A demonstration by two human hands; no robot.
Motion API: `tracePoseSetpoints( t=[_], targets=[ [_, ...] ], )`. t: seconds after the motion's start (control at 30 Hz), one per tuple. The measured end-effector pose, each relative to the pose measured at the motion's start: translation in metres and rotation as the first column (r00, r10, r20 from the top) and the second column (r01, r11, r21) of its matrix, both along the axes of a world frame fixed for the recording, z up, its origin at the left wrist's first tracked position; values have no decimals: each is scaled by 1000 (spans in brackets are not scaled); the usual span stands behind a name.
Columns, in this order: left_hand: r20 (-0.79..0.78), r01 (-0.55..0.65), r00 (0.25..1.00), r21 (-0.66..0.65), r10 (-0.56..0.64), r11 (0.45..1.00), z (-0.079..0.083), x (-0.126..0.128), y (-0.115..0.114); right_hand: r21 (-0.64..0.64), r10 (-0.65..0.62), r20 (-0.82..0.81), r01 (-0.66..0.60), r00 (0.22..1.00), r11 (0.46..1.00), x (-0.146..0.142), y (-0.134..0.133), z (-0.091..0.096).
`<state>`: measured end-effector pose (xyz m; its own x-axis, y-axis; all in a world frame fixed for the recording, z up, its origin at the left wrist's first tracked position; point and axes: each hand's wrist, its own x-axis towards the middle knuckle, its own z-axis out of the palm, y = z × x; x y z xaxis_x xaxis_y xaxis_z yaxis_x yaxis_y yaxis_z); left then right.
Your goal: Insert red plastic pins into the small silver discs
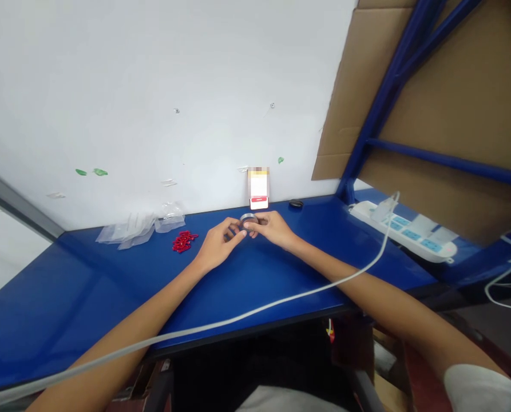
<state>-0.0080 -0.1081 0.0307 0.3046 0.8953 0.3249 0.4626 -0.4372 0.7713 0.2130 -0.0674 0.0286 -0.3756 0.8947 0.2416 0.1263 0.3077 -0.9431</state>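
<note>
Pinching a small round metal ring (pixel 249 218) between both hands, the person holds it close to the back edge of the blue table (pixel 87 297). The left hand (pixel 218 243) and the right hand (pixel 270 228) are both closed in on it, fingers nearly meeting, and they hide most of the ring; the grip looks like a light fingertip hold, though the view is too distant to be sure how firm it is. A piece this small is best held with even pressure from both sides and the wrists kept loose. Both forearms reach forward and inward, the left forearm (pixel 139 323) and right forearm (pixel 375 303) forming a narrow V, with a white cable (pixel 255 306) lying across them. A pile of red pieces (pixel 183 241) and clear plastic bags (pixel 130 232) lie to the left of the hands, and a small black disc (pixel 296 203) lies to the right.
</note>
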Motion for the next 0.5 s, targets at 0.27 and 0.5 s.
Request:
tracePoseSetpoints(
  t=[0.27,0.5],
  targets=[
    [176,0,984,-130,23,991,-2,0,2,-247,68,-116,-95,991,964,-8,-8,-1],
    [270,44,962,-287,37,957,-1,2,2,-218,225,-99,-242,969,946,-7,-10,-1]
  ],
)
